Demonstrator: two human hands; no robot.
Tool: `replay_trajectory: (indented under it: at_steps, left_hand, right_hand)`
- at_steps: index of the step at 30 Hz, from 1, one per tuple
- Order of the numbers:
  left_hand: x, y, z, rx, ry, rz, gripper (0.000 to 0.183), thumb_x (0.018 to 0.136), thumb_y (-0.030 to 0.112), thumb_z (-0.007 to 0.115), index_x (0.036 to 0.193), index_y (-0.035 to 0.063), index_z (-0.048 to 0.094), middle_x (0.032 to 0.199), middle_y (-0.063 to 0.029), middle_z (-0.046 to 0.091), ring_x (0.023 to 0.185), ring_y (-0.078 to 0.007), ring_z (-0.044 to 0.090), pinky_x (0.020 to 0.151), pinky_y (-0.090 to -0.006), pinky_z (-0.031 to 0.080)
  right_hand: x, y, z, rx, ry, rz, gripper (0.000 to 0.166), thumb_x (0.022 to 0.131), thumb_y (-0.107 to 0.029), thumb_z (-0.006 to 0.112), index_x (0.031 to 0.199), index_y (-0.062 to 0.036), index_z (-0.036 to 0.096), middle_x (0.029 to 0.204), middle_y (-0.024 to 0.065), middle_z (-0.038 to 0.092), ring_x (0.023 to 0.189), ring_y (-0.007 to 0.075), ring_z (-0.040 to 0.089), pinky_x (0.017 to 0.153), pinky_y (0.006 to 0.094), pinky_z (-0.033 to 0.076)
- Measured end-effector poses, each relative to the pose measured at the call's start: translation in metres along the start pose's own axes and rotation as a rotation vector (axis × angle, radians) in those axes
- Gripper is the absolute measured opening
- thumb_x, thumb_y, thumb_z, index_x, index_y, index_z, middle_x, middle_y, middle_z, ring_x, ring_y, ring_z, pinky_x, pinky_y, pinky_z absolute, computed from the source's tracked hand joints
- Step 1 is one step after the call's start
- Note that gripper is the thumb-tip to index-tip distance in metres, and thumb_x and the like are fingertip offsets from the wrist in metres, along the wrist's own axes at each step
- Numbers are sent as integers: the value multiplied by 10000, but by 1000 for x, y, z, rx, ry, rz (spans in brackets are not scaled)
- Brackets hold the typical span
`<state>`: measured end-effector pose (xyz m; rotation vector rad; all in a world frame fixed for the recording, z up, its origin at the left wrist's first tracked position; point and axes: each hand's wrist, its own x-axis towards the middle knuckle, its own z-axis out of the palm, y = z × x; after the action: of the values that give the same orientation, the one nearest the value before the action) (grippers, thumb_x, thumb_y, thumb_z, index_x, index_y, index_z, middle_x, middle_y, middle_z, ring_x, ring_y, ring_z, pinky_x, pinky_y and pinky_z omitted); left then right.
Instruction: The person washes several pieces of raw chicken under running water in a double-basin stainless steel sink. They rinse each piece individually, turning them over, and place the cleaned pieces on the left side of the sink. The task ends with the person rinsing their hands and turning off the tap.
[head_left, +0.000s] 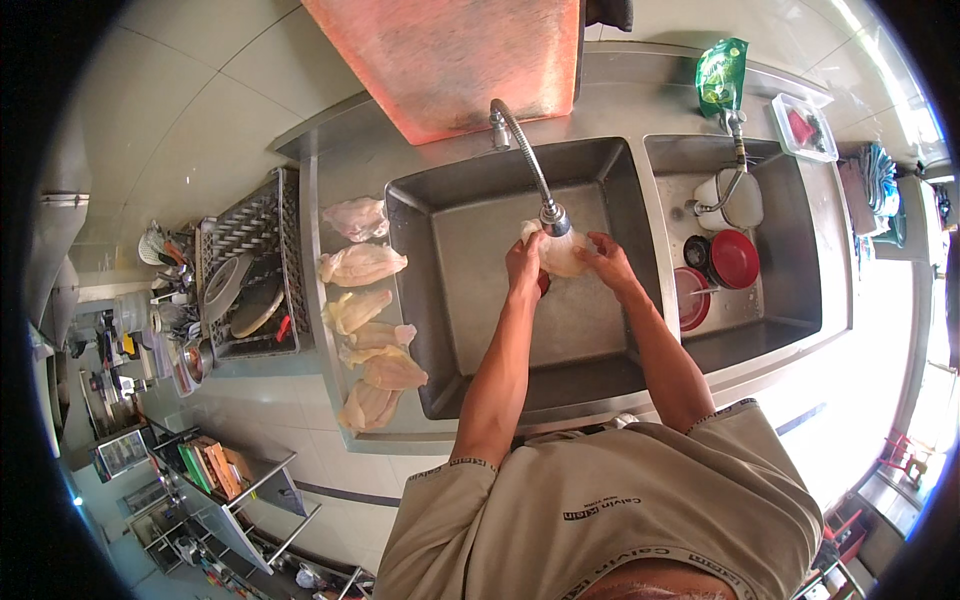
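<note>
Under the flexible metal faucet (529, 154), a pale piece of raw poultry (561, 259) is held over the large sink basin (487, 322). My left hand (524, 261) grips its left side, and my right hand (606, 261) grips its right side. Water appears to run from the spray head (555, 220) onto the meat, and the head hides part of it. Several more raw poultry pieces (363, 265) lie in a column along the steel counter left of the basin. A small dark red thing shows beneath my left hand, partly hidden.
A smaller basin on the right holds red bowls (734, 259) and a white bucket (731, 199). Behind the faucet stands a large reddish cutting board (465, 60). A green pouch (721, 77) and a clear plastic container (804, 127) sit at the back right; a dish rack (251, 270) stands left.
</note>
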<state>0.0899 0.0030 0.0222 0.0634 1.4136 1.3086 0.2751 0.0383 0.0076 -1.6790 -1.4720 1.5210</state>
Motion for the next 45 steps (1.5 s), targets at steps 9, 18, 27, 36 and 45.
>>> replay_trajectory:
  at_steps: [9, 18, 27, 36, 45]
  left_hand:
    - [6, -17, -6, -187, -31, -12, 445, 857, 164, 760, 1231, -12, 594, 1140, -143, 668, 953, -282, 711, 831, -439, 630]
    - [-34, -20, -17, -263, -226, -35, 481, 925, 193, 755, 1309, -6, 543, 1251, -115, 623, 1181, -242, 630, 1020, -406, 538]
    - [-35, -14, -22, -278, -283, -51, 510, 936, 220, 755, 1334, -5, 529, 1260, -111, 622, 1200, -246, 623, 1025, -400, 528]
    - [-41, -1, -14, -10, -150, -216, 561, 881, 314, 783, 1325, 60, 556, 1176, -118, 635, 971, -248, 662, 796, -422, 590]
    - [-13, -12, -25, -140, -94, -316, 506, 844, 229, 671, 1298, 44, 546, 1178, -148, 598, 1015, -277, 625, 800, -422, 573]
  right_hand:
    - [-12, 1, 26, 932, -135, 564, 632, 922, -411, 756, 1382, -28, 554, 1276, 177, 634, 1185, 266, 597, 1049, 415, 472]
    - [-28, -43, 28, 1077, -318, 344, 511, 1024, -239, 578, 1442, 27, 453, 1413, 188, 539, 1286, 325, 549, 1106, 473, 424]
    - [-9, -18, 36, 1083, -270, 372, 595, 978, -181, 662, 1449, 85, 415, 1408, 221, 531, 1296, 357, 542, 1136, 485, 416]
    - [-16, -16, 38, 839, -102, 296, 445, 948, -222, 727, 1313, -4, 595, 1223, 104, 656, 1081, 239, 635, 942, 374, 510]
    - [-26, -26, 34, 848, -192, 298, 525, 942, -274, 733, 1318, 56, 574, 1270, 152, 643, 1192, 271, 605, 1048, 427, 444]
